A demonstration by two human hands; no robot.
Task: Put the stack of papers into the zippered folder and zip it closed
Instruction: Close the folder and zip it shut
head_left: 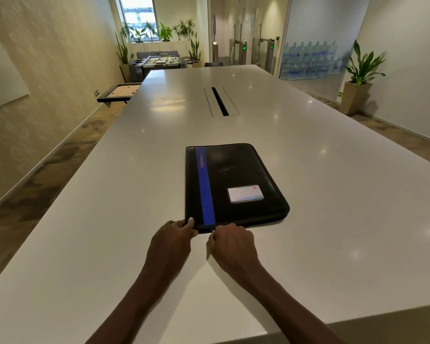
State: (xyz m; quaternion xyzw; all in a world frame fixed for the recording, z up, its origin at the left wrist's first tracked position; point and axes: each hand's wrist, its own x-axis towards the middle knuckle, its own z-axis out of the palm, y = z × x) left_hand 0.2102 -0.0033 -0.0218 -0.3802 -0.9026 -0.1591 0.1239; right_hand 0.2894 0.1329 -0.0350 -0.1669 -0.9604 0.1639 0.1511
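Reaching in from the near edge of the white table (333, 170), both bare forearms meet at the closest side of the zippered folder (236, 175). The left hand (170, 240) holds the folder's near left corner, thumb lying on the cover and the other fingers curled against the edge. Just to its right, the right hand (231, 244) has its fingers curled tight at the near edge, pinching something small there; it looks like the zipper pull, though it is too small to be sure. The folder lies flat and shut on the table, black, with a blue stripe (205, 187) running near to far along its left part and a pale card (245, 194) in a window toward the near right. Farther along the table a dark cable slot (220, 101) sits at the middle. Beyond the far end stand a foosball table (163, 61) and potted plants (164, 33) under a window; another plant (360, 70) stands at the right wall.
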